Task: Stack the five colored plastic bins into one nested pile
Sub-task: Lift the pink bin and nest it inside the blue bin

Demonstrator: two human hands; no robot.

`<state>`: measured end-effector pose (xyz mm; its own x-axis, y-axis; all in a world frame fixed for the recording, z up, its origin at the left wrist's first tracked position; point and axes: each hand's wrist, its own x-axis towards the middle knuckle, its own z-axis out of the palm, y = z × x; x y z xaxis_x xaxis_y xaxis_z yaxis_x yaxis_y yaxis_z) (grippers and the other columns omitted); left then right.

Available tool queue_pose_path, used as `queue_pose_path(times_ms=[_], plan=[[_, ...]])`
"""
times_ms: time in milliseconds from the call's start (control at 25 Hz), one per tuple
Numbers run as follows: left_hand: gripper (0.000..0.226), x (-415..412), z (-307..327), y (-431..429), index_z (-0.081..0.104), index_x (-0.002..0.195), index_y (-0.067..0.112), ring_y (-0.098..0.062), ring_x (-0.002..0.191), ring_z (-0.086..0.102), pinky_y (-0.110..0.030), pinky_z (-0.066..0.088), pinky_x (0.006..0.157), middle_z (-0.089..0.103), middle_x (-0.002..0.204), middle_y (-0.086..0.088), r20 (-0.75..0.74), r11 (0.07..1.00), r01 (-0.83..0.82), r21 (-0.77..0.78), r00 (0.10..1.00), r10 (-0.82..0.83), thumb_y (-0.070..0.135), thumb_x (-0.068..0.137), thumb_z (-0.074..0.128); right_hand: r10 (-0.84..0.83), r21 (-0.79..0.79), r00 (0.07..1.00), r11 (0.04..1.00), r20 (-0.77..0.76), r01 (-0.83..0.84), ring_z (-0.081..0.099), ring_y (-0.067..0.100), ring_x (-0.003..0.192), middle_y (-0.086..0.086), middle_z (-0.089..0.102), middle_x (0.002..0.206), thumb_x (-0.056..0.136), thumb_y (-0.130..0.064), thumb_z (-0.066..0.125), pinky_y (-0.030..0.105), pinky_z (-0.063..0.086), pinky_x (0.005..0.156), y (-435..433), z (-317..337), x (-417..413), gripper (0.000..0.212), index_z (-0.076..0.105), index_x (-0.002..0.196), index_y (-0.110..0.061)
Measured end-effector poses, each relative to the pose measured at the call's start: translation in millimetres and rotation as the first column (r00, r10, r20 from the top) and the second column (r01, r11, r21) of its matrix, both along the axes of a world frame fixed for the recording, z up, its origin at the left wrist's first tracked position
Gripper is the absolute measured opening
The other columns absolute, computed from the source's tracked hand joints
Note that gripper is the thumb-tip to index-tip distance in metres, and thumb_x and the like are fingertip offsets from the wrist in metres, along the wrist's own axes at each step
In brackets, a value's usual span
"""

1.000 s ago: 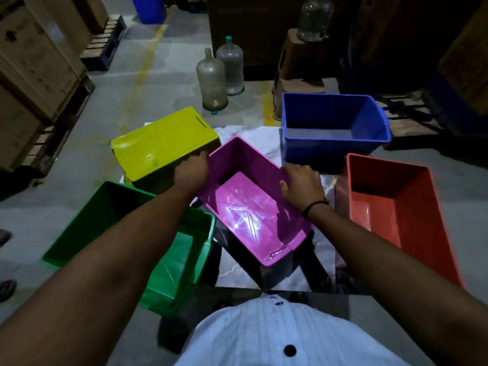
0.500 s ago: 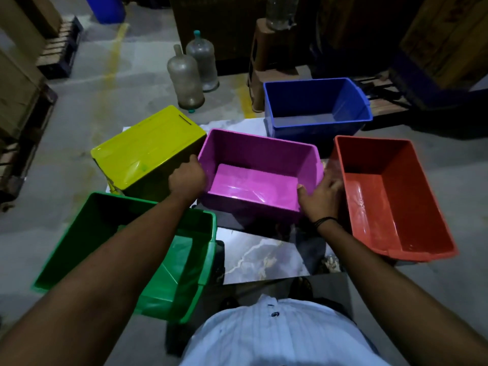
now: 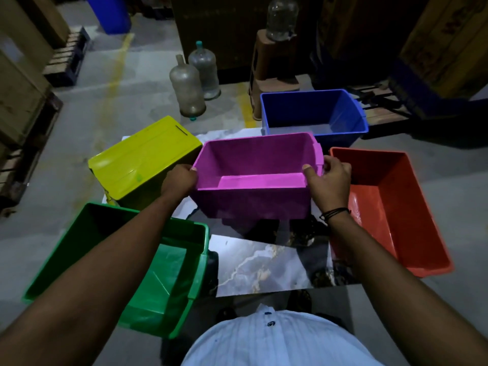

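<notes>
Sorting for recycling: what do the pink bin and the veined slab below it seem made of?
Pink bin: moulded plastic, smooth semi-gloss, with a sheen on its floor. Veined slab: polished marble or marble-print tile, judging by its glare; cannot tell which.

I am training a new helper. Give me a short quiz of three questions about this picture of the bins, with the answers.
1. True or false: the yellow bin lies bottom up.
2. Fill the gap: the left hand and the right hand grip the ___ bin by its rim.
3. How many bins sit inside another bin now? A) none B) two C) three

Key: 1 true; 2 magenta bin; 3 A.
</notes>
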<state>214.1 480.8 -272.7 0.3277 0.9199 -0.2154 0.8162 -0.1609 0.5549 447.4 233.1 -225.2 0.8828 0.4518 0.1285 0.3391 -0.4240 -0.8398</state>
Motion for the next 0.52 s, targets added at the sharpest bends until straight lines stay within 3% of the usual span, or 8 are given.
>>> queue_pose_path(times_ms=[80, 240, 400, 520], plan=[[0.036, 1, -1, -4, 0.074, 0.113, 0.007, -0.037, 0.084, 0.070, -0.038, 0.056, 0.074, 0.074, 0.102, -0.024, 0.053, 0.996, -0.025, -0.082, 0.998, 0.029, 0.023, 0.094, 0.048, 0.031, 0.079, 0.996, 0.996, 0.086, -0.038, 0.037, -0.001, 0.073, 0.017, 0.055, 0.109, 0.083, -0.020, 0.075, 0.013, 0.036, 0.077, 5, 22, 1, 0.034, 0.067, 0.114, -0.006], [0.038, 7, -8, -21, 0.074, 0.109, 0.003, -0.025, 0.049, 0.049, -0.024, 0.040, 0.044, 0.063, 0.073, -0.022, 0.093, 0.978, -0.052, -0.203, 0.993, 0.073, 0.004, 0.083, 0.045, 0.140, 0.165, 0.974, 0.972, 0.176, -0.169, 0.050, -0.004, 0.065, 0.008, 0.048, 0.105, 0.085, -0.019, 0.074, -0.001, 0.038, 0.069, 10, 49, -9, 0.033, 0.065, 0.115, -0.009], [0.040, 17, 3, -35, 0.075, 0.111, 0.007, -0.021, 0.048, 0.041, -0.020, 0.033, 0.045, 0.058, 0.067, -0.014, 0.115, 0.972, -0.114, -0.206, 0.983, 0.140, 0.001, 0.086, 0.044, 0.145, 0.175, 0.974, 0.969, 0.175, -0.176, 0.051, -0.005, 0.064, 0.008, 0.049, 0.108, 0.086, -0.023, 0.073, -0.001, 0.039, 0.068, 6, 57, 7, 0.036, 0.066, 0.119, -0.009], [0.034, 19, 17, -40, 0.075, 0.113, 0.008, -0.026, 0.056, 0.052, -0.024, 0.041, 0.051, 0.067, 0.074, -0.015, 0.142, 0.983, -0.124, -0.137, 0.979, 0.143, 0.009, 0.091, 0.049, 0.164, 0.150, 0.967, 0.969, 0.193, -0.195, 0.053, -0.008, 0.069, 0.009, 0.051, 0.106, 0.087, -0.025, 0.072, -0.002, 0.037, 0.071, 0, 62, 28, 0.037, 0.067, 0.121, -0.012]])
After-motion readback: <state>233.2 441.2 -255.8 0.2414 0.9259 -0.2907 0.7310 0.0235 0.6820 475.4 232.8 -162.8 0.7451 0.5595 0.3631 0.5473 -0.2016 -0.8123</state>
